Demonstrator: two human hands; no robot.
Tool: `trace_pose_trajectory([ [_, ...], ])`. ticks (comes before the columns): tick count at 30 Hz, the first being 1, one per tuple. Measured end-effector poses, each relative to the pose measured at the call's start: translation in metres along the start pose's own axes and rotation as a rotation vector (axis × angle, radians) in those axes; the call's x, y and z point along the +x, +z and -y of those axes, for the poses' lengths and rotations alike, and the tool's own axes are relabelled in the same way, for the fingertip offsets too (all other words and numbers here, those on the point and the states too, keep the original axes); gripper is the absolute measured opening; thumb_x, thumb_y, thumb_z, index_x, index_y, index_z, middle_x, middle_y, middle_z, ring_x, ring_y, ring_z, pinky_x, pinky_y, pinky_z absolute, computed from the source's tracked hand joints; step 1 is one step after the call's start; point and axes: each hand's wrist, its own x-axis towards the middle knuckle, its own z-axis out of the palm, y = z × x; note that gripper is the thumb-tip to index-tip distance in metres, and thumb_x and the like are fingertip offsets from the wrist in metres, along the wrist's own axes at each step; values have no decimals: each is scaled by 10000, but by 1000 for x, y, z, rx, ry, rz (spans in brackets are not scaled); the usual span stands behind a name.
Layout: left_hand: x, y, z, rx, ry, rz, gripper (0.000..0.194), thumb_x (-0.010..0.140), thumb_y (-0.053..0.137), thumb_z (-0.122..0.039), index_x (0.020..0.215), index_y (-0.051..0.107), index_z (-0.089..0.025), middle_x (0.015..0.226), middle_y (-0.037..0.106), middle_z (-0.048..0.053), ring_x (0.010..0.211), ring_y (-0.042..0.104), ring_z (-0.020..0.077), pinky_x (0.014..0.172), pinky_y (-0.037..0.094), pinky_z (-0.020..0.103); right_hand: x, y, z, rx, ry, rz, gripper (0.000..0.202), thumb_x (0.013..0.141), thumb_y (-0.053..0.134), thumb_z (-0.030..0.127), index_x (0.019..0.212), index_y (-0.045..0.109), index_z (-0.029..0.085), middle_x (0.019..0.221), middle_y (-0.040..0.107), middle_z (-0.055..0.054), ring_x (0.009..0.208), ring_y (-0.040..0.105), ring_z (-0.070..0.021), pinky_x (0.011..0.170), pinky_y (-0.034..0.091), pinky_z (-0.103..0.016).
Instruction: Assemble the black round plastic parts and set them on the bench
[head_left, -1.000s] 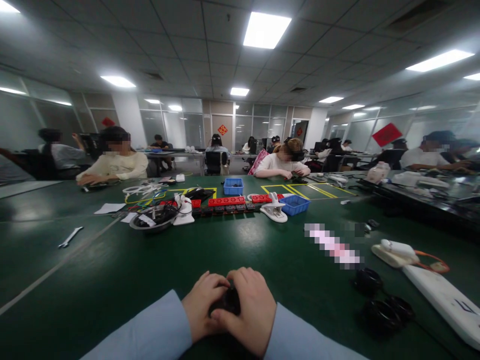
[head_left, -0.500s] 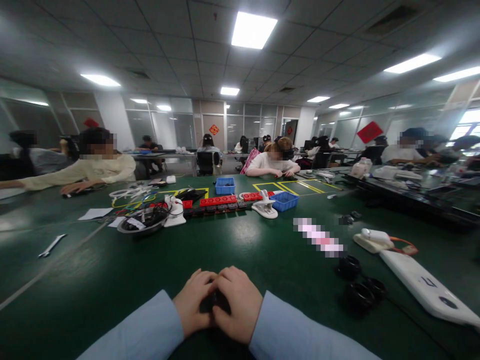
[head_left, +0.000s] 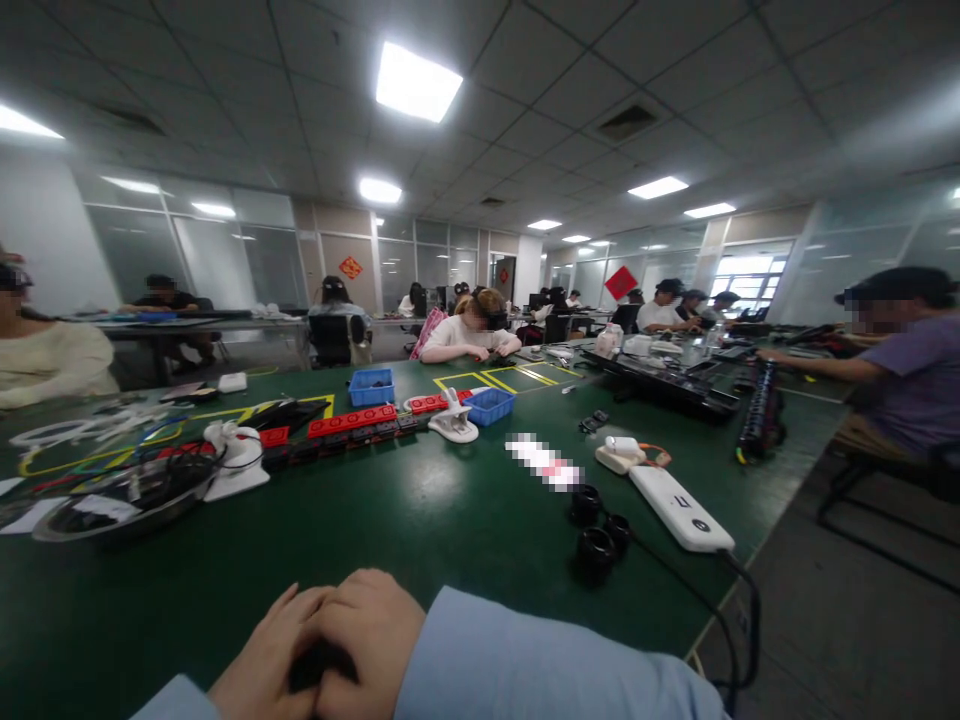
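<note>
Black object [head_left: 324, 662], mostly hidden, I am cupping between left hand [head_left: 264, 652] and right hand [head_left: 377, 632], handling apparently unfinished as I am not yet releasing it, remaining steps indiscernible.

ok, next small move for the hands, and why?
I'd probably ease the right hand back slightly, with the left hand steadying the dark object: both are cupped around it, hiding most of it from the head camera.
</note>
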Motion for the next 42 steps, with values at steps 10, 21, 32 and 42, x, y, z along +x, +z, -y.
trace_pose_trajectory([
  [10,-3,3,-7,-113,-52,34,661,504,702,-332,1132,510,-257,1194,505,83,1135,397,339,994,174,551,1,-21,10,-14,354,-60,413,686,574,445,1004,505,190,923,563,-35,854,466,-196,757,364,-336],
  [21,9,-17,-22,-194,-101,192,440,554,633,-231,991,596,-265,1075,551,37,997,479,264,1004,200,485,0,14,-4,-73,336,-96,287,620,600,428,775,523,199,733,514,-15,717,436,-182,644,329,-330],
  [32,-1,-8,-16,-69,-126,57,297,623,602,-311,919,621,-326,1097,549,-3,1035,475,269,998,224,498,-1,51,-20,-47,105,-538,535,841,128,514,697,537,201,641,563,-36,592,441,-164,535,305,-314],
  [42,6,-21,-29,-70,-195,101,407,487,638,-237,887,644,-312,1104,541,10,1056,457,289,985,174,546,-4,22,-4,155,56,-269,270,605,390,108,812,530,209,815,626,-24,786,528,-175,843,387,-361],
])
